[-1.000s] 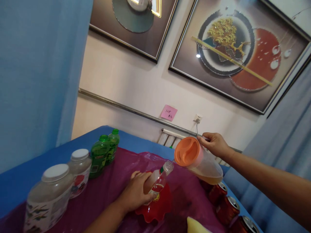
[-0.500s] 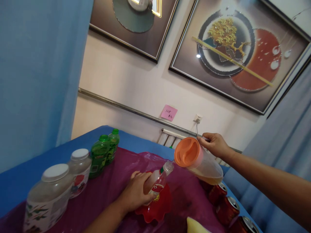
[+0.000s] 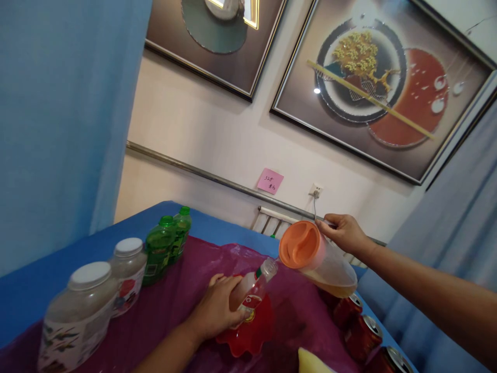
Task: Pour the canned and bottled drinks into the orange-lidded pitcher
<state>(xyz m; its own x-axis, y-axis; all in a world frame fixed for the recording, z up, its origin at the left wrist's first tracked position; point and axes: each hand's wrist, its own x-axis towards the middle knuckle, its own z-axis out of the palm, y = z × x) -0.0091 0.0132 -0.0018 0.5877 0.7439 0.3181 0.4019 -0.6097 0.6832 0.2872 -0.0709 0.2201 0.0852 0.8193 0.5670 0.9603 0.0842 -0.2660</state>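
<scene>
My left hand (image 3: 219,306) is wrapped around a clear glass bottle (image 3: 252,290) with a red label, its uncapped neck leaning to the right. Beneath the bottle lies a red scallop-edged dish (image 3: 248,339). By its handle, my right hand (image 3: 344,232) grips a translucent pitcher (image 3: 330,269) with an orange lid (image 3: 300,244). The pitcher tips toward the bottle, its lid close beside the bottle's mouth. Yellowish liquid (image 3: 337,288) lies along the pitcher's lower side. Whether any liquid is passing between them is hard to make out.
Two white-lidded jars (image 3: 87,311) and two green bottles (image 3: 160,248) line the left side. Several red cans (image 3: 363,336) stand at the right edge. A yellow item (image 3: 312,361) lies at the front. Purple plastic sheeting (image 3: 205,259) covers part of the blue table (image 3: 155,217).
Almost nothing differs. The pitcher sits very slightly lower; both hands keep their holds.
</scene>
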